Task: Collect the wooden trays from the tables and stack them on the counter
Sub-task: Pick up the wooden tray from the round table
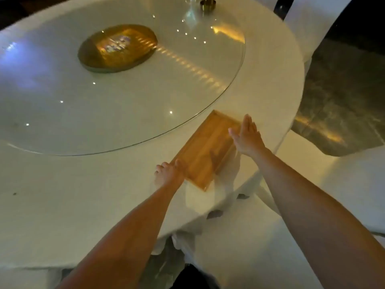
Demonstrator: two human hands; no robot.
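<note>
Rectangular light-wood tray [206, 152] lying on round white-clothed bench [83, 195], near its edge. Left hand [169, 174] fingers gripping near corner; right hand [246, 137] flat, released, touching far side. Lift apparently just starting; carrying, stacking on counter remaining; counter not showing.

Your left hand [169, 174]: bare, no glove, ring or watch.
Your right hand [246, 138]: bare, nothing worn on the fingers.
Behind each hand: forearms uncovered, no sleeve in view.
</note>
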